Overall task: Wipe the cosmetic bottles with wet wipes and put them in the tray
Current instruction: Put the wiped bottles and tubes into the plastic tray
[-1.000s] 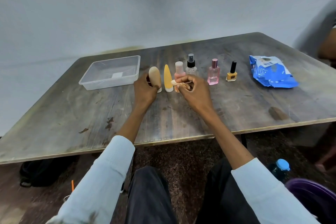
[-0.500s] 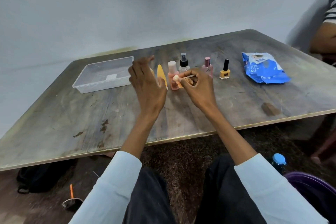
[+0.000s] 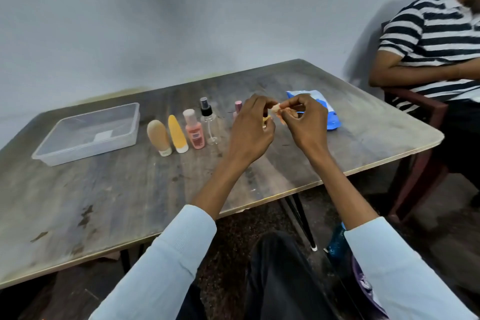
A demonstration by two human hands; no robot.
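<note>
My left hand (image 3: 250,128) and my right hand (image 3: 307,122) are raised over the table, and both pinch a small crumpled wet wipe (image 3: 275,109) between their fingertips. On the table stand a beige tube (image 3: 158,138), a yellow tube (image 3: 177,137), a pink bottle (image 3: 194,132) and a clear spray bottle (image 3: 209,122). Behind my left hand only the cap of a pink perfume bottle (image 3: 238,106) shows. A yellow bit of the nail polish bottle (image 3: 265,120) peeks past my left fingers; whether the hand touches it I cannot tell. The clear plastic tray (image 3: 91,149) lies at the left with no bottle in it.
A blue pack of wet wipes (image 3: 332,119) lies behind my right hand. A person in a striped shirt (image 3: 428,47) sits on a chair (image 3: 415,138) at the table's right end. Under the table's edge stand a blue bottle (image 3: 337,241) and a purple bucket (image 3: 363,280).
My left hand let go of the beige tube and moved right to join my right hand on the wipe. The view swung to the right, bringing the seated person in.
</note>
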